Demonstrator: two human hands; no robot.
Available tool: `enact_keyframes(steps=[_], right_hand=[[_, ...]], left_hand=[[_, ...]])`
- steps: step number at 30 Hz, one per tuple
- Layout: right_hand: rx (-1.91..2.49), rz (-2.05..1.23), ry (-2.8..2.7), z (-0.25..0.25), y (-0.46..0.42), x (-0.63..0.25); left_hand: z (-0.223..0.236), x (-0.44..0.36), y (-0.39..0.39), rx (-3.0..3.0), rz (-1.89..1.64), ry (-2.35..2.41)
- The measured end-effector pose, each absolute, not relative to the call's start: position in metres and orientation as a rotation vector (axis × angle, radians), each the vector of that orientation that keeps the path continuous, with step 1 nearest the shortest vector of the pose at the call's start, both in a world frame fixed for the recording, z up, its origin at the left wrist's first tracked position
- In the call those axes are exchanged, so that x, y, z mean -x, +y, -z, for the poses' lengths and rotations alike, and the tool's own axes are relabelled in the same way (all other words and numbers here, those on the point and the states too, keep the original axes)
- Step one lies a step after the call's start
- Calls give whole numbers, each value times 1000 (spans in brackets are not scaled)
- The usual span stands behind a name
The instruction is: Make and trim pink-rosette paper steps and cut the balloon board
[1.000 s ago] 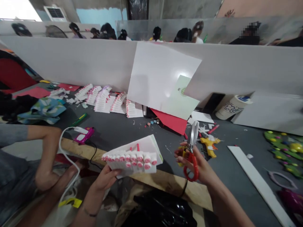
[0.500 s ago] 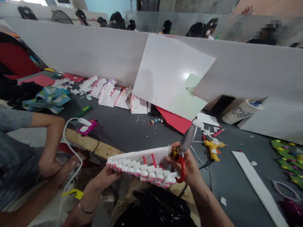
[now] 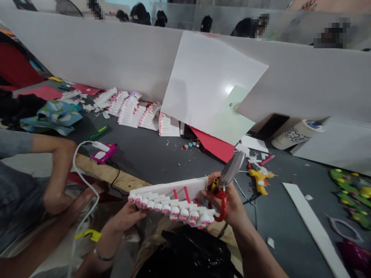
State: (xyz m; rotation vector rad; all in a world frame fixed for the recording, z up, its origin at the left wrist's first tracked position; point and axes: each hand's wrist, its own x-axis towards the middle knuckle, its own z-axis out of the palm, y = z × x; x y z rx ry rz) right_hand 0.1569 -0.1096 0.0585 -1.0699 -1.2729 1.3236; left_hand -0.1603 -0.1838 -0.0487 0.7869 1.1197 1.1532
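Note:
A white foam board piece (image 3: 174,187) edged with a row of white rolls with pink-red ends (image 3: 166,209) is held low over the table's front edge. Two red sticks (image 3: 185,195) stand out on its upper side. My left hand (image 3: 129,217) is closed on the left end of the piece, its fingertips partly hidden beneath. At the other end, my right hand (image 3: 228,200) grips the board's edge and also holds red-handled scissors (image 3: 232,170), blades pointing up and away. A small yellow tube-like thing (image 3: 214,185) shows by the right fingers; its kind is unclear.
Similar roll-edged pieces (image 3: 129,112) lie at the back left. A yellow glue gun (image 3: 261,179) and scraps are to the right, beside a long white strip (image 3: 311,224). A paper cup (image 3: 294,135) leans at the back. A neighbour's arm (image 3: 58,166) and white cable (image 3: 87,189) are at left.
The view has shifted slightly, so the table things sit a little higher in it. Both hands keep their hold on the piece and scissors, with hardly any movement.

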Motion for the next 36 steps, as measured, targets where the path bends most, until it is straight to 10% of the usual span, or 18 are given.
enact_keyframes(steps=[36], right_hand=[[1263,-1578,-1795,-55,-139,-187]], left_hand=[[-10,118,-153,-308,-1313,1150]])
